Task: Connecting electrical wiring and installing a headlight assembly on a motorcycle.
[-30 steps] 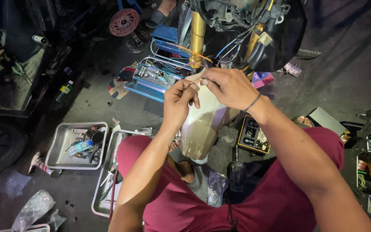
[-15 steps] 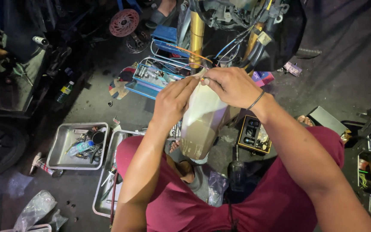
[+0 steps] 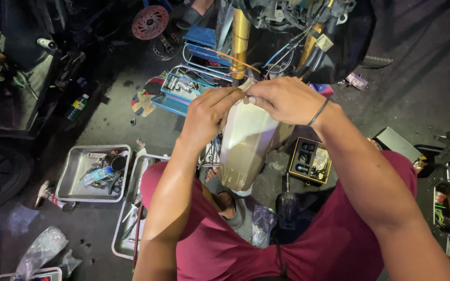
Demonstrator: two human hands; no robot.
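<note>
Head view, seen from above my lap: my left hand [image 3: 209, 117] and right hand [image 3: 286, 99] meet at the far, upper end of a pale glossy motorcycle panel [image 3: 246, 143], which hangs tilted between my knees and just near of the gold fork tube [image 3: 240, 36]. Both hands are closed in a pinch at the panel's top edge, fingertips almost touching one another; whether they clamp the panel itself or a small fitting on it, I cannot tell, since my fingers hide the spot. Thin coloured wires [image 3: 282, 54] run from the bike down toward the same point. Left of my knees lie two metal trays [image 3: 66, 177] of tools; to the right, a small black case [image 3: 309, 160] sits open on the floor. Risk, as I judge it: only the panel's top edge is held, so a slipped pinch would let it drop onto the concrete or swing against the fork and scratch; a tug could also strain the wires, and any small part released would be lost among the floor clutter.
</note>
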